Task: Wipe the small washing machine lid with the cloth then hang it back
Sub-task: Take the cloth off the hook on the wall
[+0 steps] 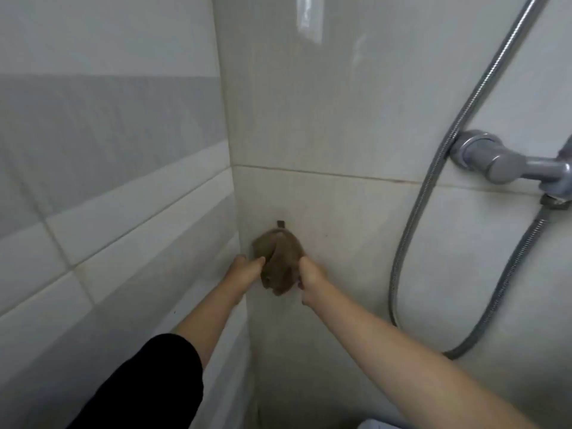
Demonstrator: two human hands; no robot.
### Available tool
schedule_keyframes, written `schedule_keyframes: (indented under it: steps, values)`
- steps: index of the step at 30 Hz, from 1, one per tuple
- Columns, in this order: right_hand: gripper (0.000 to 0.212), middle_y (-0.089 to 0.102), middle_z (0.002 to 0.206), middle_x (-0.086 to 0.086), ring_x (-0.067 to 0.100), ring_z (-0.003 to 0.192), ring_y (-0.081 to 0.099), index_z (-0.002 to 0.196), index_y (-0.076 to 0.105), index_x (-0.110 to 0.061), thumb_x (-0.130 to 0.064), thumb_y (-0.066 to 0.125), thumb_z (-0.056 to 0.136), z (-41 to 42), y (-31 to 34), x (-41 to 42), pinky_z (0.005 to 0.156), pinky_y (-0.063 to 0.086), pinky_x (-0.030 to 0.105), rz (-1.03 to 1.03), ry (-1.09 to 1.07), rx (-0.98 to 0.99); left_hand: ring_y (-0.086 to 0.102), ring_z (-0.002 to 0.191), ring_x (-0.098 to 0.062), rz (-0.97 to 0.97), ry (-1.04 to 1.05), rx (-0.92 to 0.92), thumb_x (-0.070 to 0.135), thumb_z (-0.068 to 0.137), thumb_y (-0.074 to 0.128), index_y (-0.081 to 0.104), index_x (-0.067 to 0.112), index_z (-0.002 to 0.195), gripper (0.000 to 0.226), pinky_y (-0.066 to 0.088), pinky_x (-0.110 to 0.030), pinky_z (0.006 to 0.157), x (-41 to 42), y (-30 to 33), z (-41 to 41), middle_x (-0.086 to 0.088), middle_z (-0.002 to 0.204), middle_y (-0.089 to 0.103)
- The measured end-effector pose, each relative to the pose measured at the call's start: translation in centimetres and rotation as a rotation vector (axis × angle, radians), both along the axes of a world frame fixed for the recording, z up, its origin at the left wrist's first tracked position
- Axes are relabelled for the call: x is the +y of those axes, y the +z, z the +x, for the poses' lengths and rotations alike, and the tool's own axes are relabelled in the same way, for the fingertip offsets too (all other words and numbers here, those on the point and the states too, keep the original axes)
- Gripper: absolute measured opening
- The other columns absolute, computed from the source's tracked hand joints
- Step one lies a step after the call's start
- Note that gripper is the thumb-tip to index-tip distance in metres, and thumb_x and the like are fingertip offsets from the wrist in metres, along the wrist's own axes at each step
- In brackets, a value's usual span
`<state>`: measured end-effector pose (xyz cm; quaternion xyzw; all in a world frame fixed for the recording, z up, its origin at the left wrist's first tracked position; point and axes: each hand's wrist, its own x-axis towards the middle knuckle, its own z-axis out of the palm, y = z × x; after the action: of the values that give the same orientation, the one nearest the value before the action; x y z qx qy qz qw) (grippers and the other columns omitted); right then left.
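A brown cloth (pixel 278 261) hangs bunched against the tiled wall near the corner, its top caught on a small dark hook (pixel 280 224). My left hand (pixel 246 269) pinches the cloth's left edge. My right hand (pixel 311 278) grips its right edge. Both arms reach up from the bottom of the frame. A pale blue-white corner (pixel 376 425) shows at the bottom edge; I cannot tell whether it is the washing machine.
A metal shower hose (pixel 433 187) loops down the right wall from a grey tap fitting (pixel 492 157). Tiled walls meet in a corner (pixel 238 212) just left of the cloth.
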<state>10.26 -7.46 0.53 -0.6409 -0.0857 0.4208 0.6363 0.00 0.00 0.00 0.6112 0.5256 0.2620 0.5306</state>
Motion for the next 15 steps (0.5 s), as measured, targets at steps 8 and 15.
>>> schedule_keyframes:
  steps: [8,15]
  values:
    - [0.038,0.065,0.123,0.015,0.029,0.089,0.065,0.123,0.060,0.000,-0.006,0.057,0.086,-0.4,1.0,0.3,0.060,0.051,0.030,0.013,-0.088,0.206,0.060,0.106,-0.029,-0.240,0.117,-0.335,0.029,0.085,0.065,0.061,0.007,0.116,0.038,0.047,-0.037,0.083,1.1,-0.6,1.4,-0.008,0.113,0.065]
    - [0.018,0.072,0.103,0.014,0.025,0.095,0.067,0.098,0.073,-0.011,-0.020,0.063,0.087,0.9,2.9,-1.7,0.085,0.055,0.035,-0.006,-0.131,-0.346,0.067,0.092,-0.027,-0.060,0.094,-0.403,0.018,0.092,0.058,0.066,0.004,0.105,0.021,0.053,-0.036,0.087,0.4,1.5,0.6,-0.013,0.107,0.069]
